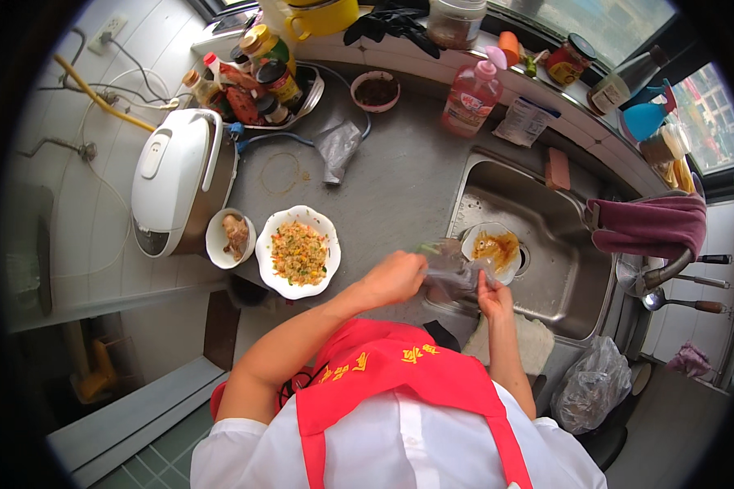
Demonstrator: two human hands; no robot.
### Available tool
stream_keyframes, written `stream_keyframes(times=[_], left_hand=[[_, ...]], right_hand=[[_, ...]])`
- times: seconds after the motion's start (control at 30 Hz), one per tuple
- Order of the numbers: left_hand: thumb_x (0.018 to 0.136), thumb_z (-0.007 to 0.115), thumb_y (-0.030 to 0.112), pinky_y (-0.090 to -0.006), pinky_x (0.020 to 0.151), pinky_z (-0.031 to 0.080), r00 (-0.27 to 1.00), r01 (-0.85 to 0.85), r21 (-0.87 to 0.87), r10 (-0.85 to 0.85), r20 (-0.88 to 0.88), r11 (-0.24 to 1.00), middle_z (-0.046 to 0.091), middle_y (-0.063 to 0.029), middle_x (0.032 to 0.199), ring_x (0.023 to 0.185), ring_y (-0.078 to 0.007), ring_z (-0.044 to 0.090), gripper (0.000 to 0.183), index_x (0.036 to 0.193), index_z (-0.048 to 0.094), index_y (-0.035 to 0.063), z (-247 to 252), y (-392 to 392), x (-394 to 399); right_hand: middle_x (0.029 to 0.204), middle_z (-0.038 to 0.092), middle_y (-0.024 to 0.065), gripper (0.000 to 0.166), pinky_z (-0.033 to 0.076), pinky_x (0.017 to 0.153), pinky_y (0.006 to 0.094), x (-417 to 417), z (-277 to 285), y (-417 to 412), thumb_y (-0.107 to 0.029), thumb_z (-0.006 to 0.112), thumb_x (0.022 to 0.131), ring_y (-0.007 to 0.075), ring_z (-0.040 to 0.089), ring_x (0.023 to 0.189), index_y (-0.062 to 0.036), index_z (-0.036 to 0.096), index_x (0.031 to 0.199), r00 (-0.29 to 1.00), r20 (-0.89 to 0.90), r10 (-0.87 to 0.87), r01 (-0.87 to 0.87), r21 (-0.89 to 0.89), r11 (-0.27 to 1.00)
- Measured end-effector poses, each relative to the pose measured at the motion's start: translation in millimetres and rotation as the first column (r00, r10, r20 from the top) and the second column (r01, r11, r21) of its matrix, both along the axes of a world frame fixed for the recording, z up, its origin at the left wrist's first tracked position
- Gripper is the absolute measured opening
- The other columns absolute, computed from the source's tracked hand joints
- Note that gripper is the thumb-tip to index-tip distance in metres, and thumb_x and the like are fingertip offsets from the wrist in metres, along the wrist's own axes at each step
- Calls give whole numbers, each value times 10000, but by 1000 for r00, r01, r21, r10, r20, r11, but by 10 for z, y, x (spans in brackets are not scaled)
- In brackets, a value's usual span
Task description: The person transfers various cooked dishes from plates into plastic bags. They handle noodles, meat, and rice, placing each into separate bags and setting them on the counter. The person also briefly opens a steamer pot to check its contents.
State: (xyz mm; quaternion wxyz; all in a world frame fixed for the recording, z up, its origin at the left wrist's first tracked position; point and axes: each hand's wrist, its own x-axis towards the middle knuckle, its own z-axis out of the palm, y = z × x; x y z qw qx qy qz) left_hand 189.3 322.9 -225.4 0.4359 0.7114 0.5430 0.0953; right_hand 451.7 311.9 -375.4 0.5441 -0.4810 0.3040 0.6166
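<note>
My left hand (396, 278) is closed on one side of a thin, greyish plastic bag (455, 275) at the sink's near left corner. The bag's other side is pinched by my right hand (494, 295). Something green shows through or beside the bag near my left hand; what it is I cannot tell. Just beyond my right hand, a white bowl with orange-brown residue (494, 246) sits in the steel sink (556, 293), beside the drain. On the counter to the left stand a scalloped white bowl of fried rice (298, 252) and a small white bowl with pieces of meat (231, 238).
A rice cooker (174, 177) stands at the left, below a tray of sauce bottles (306, 110). Behind are a crumpled grey bag (337, 150), a small bowl of dark sauce (375, 91) and a pink soap bottle (472, 98). A purple towel (648, 225) hangs over the faucet.
</note>
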Motion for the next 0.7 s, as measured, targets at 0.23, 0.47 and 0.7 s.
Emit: stream_keyframes(times=[0.23, 0.47, 0.7], left_hand=[[782, 458, 101, -378, 611, 442, 920, -268, 115, 218, 326, 957, 579, -224, 730, 682, -358, 579, 212, 910, 563, -31, 749, 184, -180], [810, 440, 85, -350, 592, 427, 731, -528, 284, 258, 632, 801, 564, -178, 686, 631, -246, 568, 172, 910, 523, -28, 1665, 196, -133], [791, 500, 90, -293, 650, 448, 858, -363, 262, 212, 468, 894, 602, -130, 762, 701, -150, 562, 207, 946, 573, -24, 1512, 665, -435]], right_hand=[[743, 589, 49, 139, 430, 525, 211, 0, 1886, 20, -71, 486, 822, 98, 547, 612, 8, 590, 868, 43, 905, 423, -926, -123, 357], [837, 566, 38, 246, 400, 643, 188, -615, 3115, 257, 5, 436, 822, 74, 513, 735, 12, 505, 1057, 192, 960, -206, -928, 246, 281], [1072, 519, 217, 814, 424, 817, 341, -1580, 2905, 855, -116, 650, 642, 269, 540, 995, -53, 221, 1330, -379, 901, -213, -896, -415, -161]])
